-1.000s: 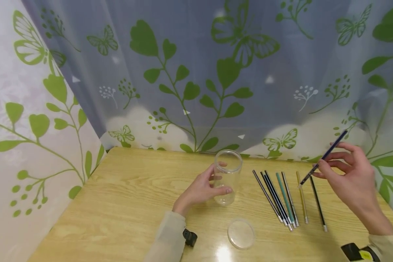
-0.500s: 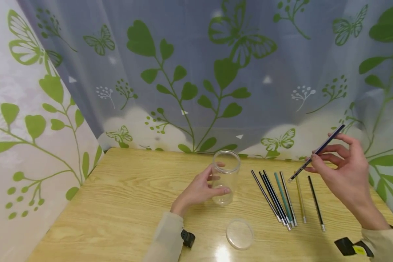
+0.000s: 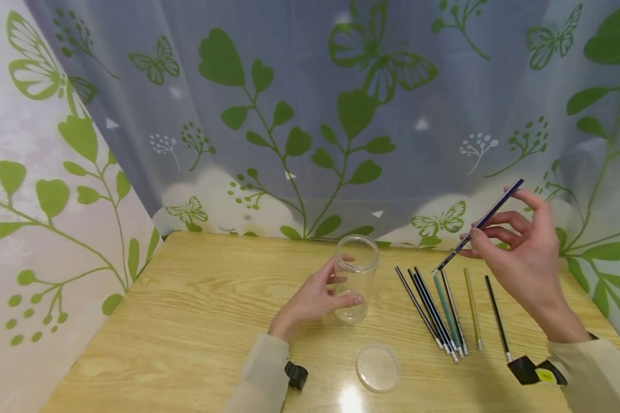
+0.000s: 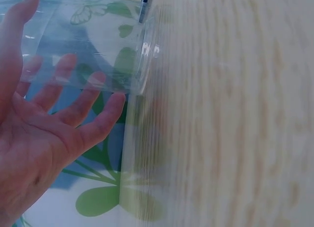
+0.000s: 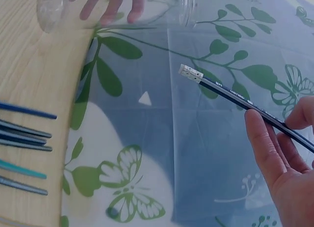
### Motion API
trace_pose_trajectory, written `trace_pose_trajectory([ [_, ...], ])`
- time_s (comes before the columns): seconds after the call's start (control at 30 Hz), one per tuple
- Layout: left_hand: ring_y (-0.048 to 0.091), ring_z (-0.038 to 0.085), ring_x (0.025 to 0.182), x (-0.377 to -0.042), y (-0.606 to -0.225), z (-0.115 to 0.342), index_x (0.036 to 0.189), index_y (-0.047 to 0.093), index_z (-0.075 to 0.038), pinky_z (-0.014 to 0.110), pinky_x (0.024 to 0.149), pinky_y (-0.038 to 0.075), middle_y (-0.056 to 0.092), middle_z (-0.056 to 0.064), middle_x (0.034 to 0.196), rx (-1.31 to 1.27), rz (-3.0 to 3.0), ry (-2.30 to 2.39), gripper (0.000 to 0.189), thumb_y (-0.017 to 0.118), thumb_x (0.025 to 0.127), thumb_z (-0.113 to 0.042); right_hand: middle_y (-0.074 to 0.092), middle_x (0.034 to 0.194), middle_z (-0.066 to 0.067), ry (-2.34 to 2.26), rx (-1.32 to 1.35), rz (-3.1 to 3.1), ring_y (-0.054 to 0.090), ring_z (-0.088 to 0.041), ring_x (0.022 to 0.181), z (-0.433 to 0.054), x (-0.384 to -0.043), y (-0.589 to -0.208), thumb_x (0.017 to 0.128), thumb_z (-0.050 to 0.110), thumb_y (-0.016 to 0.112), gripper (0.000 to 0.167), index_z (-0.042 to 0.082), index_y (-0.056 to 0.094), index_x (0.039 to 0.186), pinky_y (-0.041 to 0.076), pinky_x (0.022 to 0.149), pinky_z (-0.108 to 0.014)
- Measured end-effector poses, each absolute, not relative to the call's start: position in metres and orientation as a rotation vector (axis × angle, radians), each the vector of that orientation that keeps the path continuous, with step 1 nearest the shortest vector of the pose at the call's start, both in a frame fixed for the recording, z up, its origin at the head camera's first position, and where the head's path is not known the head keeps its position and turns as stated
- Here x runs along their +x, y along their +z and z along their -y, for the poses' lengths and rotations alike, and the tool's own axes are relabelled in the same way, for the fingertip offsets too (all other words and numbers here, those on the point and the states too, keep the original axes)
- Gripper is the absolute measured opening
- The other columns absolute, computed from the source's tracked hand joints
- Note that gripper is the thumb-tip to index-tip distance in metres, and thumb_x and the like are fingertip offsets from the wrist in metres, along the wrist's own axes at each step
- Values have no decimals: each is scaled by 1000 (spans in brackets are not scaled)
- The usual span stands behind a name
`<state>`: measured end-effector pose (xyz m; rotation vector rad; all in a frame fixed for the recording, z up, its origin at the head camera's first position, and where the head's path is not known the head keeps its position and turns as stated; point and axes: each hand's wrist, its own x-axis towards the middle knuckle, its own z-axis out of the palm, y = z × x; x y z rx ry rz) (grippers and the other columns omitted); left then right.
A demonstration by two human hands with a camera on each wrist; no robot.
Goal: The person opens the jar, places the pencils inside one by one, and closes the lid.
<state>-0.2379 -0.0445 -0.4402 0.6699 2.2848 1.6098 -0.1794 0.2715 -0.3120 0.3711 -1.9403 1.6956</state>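
Observation:
A clear, open-topped jar (image 3: 359, 281) stands upright on the wooden table. My left hand (image 3: 315, 295) grips it from the left, thumb across the front and fingers behind; in the left wrist view the fingers (image 4: 93, 104) show around the jar's wall. My right hand (image 3: 527, 258) pinches a dark blue pencil (image 5: 230, 95) between thumb and fingers, held in the air and tilted, its white eraser end lower and pointing left toward the jar. Below that hand several pencils (image 3: 434, 310) lie side by side on the table, dark ones and a teal one among them.
A round clear lid (image 3: 378, 368) lies flat in front of the jar. A yellow pencil (image 3: 472, 310) and a black pencil (image 3: 496, 315) lie apart at the right. A patterned curtain (image 3: 289, 115) hangs along the table's back edge (image 3: 268, 238).
My right hand has moved left and slightly up with the dark blue pencil, whose eraser end is now over the teal pencil's tip. The left hand keeps its grip on the jar.

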Motion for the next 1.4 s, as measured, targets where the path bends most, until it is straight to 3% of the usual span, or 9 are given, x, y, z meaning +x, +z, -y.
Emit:
trace_pose_trajectory([
  [0.8,51,33,140,-242,-440,45,145,43,-47,50,112,48,48,-6,155,691,-2271,1618,71,83,88,-34,64,89,-8,1884,477,1707,74,-15,75,-230,-198,-296,86,-22,57,75,15,36,148,63,60,-34],
  [1.27,51,33,140,-241,-442,44,149,42,-40,50,112,48,48,-4,156,674,-2256,1643,74,83,88,-32,61,90,-8,1968,511,1651,74,-18,77,-207,-210,-297,87,-21,59,80,21,32,148,64,63,-39],
  [1.4,52,33,140,-240,-441,43,147,43,-44,49,112,48,48,-5,155,673,-2254,1646,73,83,87,-32,62,91,-9,1987,502,1646,74,-19,77,-200,-212,-299,88,-20,58,79,22,30,148,64,64,-40],
])
